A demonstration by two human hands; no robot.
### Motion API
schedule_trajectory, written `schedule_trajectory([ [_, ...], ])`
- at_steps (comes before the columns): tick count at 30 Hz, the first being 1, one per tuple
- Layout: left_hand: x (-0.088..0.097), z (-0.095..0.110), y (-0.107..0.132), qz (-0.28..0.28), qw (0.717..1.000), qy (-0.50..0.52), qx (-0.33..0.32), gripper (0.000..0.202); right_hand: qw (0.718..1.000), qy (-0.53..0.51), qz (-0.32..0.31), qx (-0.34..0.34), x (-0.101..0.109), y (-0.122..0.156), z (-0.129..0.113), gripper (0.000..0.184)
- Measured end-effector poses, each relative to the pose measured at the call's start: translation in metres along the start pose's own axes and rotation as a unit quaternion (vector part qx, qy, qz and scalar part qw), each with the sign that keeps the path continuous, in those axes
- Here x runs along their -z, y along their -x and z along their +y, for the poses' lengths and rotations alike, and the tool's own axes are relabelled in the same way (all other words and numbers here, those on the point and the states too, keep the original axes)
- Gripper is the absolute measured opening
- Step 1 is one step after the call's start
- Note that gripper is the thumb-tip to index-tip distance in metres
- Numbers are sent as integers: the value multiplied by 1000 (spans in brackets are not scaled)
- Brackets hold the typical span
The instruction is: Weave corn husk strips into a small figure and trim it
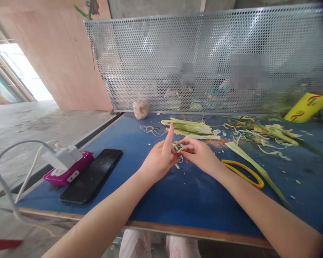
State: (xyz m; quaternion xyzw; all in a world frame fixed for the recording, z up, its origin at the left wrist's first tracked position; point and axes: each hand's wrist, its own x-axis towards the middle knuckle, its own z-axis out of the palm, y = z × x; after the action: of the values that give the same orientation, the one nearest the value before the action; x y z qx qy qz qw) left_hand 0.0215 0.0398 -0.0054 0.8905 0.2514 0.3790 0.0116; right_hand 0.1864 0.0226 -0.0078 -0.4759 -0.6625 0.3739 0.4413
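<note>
Over the middle of the blue table my left hand (159,157) has its thumb pointing up and its other fingers curled in. My right hand (199,152) meets it, thumb and fingers pinched together. Between the fingertips are thin pale-green plant strips (177,165), with loose ends hanging below; how they are joined is hidden. Just behind the hands lies a pile of flat green leaf pieces (190,126). A yellow and orange loop (243,171) rests under my right forearm. Beside it, one long leaf strip (258,166) slants towards the front right.
At the left are a black phone (93,175), a purple power strip (79,170) and a white charger (67,157) with cables. Leaf scraps (274,134) and a yellow cylinder (308,107) lie at the right. A perforated metal panel (156,53) borders the back, near a pale roundish bundle (140,109).
</note>
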Motion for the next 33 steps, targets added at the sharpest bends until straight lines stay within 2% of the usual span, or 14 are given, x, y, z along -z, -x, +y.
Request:
schedule_trajectory([
  [2, 0, -1, 1, 14, 1000, 3, -12, 82, 1000, -23, -13, -5, 0, -1, -1, 18],
  [5, 1, 0, 0, 34, 999, 23, -7, 79, 997, 60, 7, 56, 1, 0, -2, 16],
  [9, 4, 5, -1, 72, 994, 72, 30, 72, 976, 158, 17, 150, 5, 0, -1, 20],
  [12, 5, 7, -2, 97, 984, 127, 78, 80, 968, 177, 21, 179, 7, 0, 0, 18],
  [18, 4, 7, -3, 110, 936, 259, 212, 91, 931, 271, 38, 241, 10, 4, -7, 21],
  [21, 5, 8, -5, 109, 900, 335, 255, 90, 918, 310, 39, 244, 11, 7, -9, 24],
  [23, 6, 9, -7, 106, 888, 356, 271, 88, 910, 329, 43, 249, 12, 9, -9, 24],
  [30, 8, 8, -9, 77, 897, 328, 285, 84, 874, 392, 66, 281, 10, 11, -11, 25],
  [33, 7, 7, -8, 63, 911, 294, 282, 83, 865, 412, 66, 279, 10, 12, -12, 23],
])
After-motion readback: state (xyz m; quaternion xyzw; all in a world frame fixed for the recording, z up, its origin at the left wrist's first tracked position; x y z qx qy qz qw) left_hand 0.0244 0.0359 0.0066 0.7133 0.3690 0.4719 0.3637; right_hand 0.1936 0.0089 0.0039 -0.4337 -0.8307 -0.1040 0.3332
